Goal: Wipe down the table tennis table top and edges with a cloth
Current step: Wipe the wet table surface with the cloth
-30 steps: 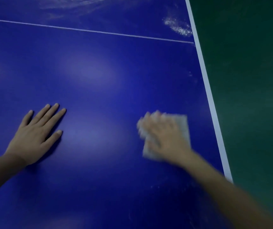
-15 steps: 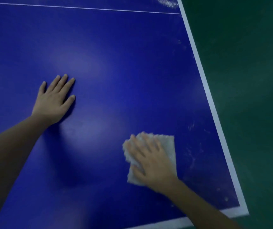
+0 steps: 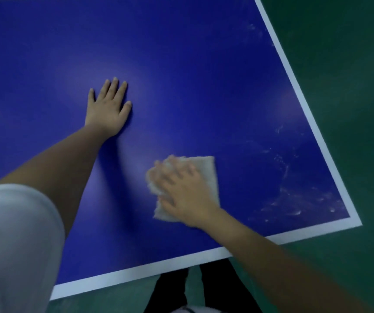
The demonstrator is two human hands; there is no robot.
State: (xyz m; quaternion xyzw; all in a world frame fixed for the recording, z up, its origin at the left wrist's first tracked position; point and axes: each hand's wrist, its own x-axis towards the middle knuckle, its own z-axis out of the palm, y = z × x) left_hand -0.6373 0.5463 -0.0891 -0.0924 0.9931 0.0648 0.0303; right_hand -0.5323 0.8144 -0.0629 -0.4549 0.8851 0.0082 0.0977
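A blue table tennis table [image 3: 204, 75] with white edge lines fills the view. My right hand [image 3: 186, 195] presses flat, fingers spread, on a folded white cloth [image 3: 207, 170] near the table's near right corner. My left hand [image 3: 108, 107] rests flat on the blue surface further in, fingers straight, holding nothing. Whitish smears [image 3: 285, 177] show on the surface to the right of the cloth, toward the corner.
The table's right edge line [image 3: 299, 96] and near edge line [image 3: 149, 267] meet at a corner [image 3: 355, 222]. Green floor [image 3: 351, 86] lies beyond both edges. My dark trouser legs [image 3: 172, 290] stand at the near edge.
The view has shifted back toward the near edge, bringing the table corner into sight. My right hand has slid the cloth toward the near end. My left hand stays flat on the table.
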